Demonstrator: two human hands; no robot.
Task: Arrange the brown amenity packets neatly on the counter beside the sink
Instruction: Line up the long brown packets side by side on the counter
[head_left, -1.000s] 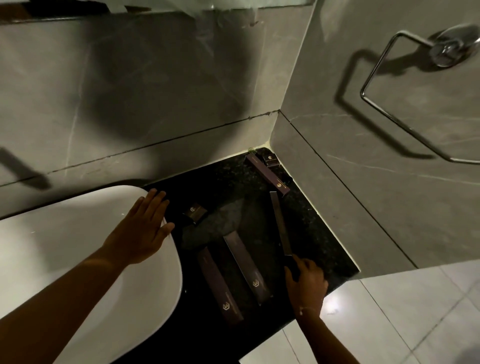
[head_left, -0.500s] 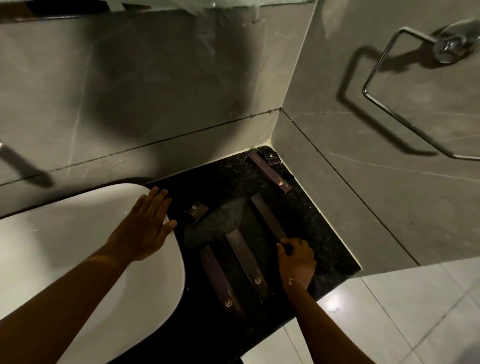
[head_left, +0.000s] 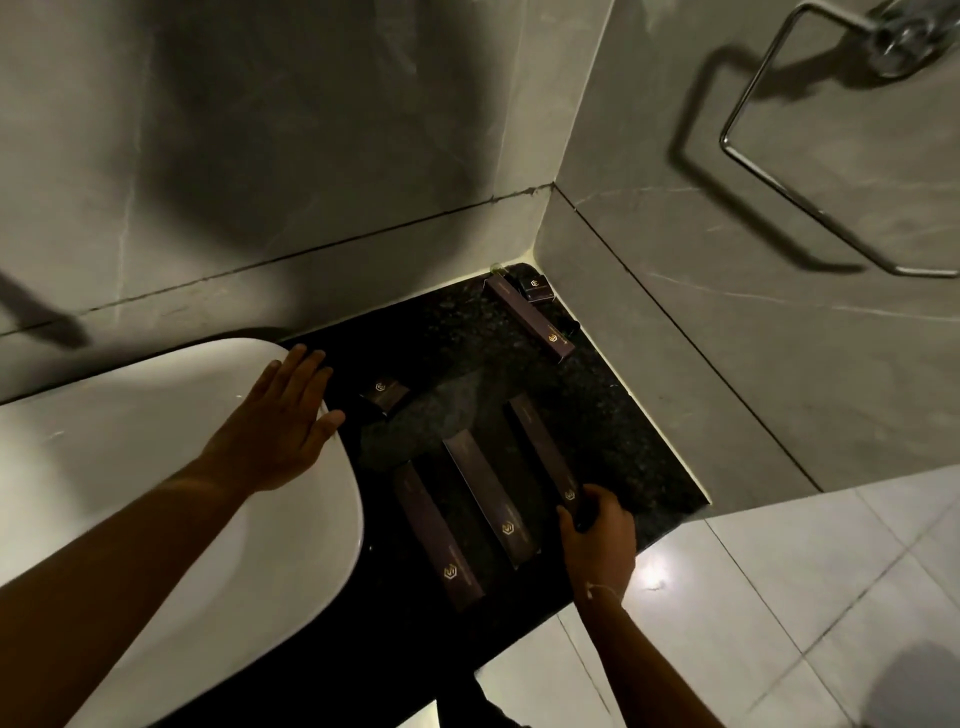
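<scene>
Three long brown packets lie side by side on the black counter (head_left: 467, 332): a left one (head_left: 436, 535), a middle one (head_left: 488, 499) and a right one (head_left: 543, 452). My right hand (head_left: 597, 535) grips the near end of the right packet. My left hand (head_left: 280, 421) rests flat, fingers apart, on the rim of the white sink (head_left: 156, 493). A small brown box (head_left: 384, 397) sits just right of that hand. Another long packet (head_left: 530, 317) and a small box (head_left: 537, 288) lie in the far corner.
Grey tiled walls close the counter at the back and right. A chrome towel ring (head_left: 810, 171) hangs on the right wall. The counter's front edge drops to a pale tiled floor (head_left: 779, 597) at lower right.
My right hand swung the right packet from a steep angle near the wall to lie parallel beside the middle packet. The left hand stayed on the sink rim.
</scene>
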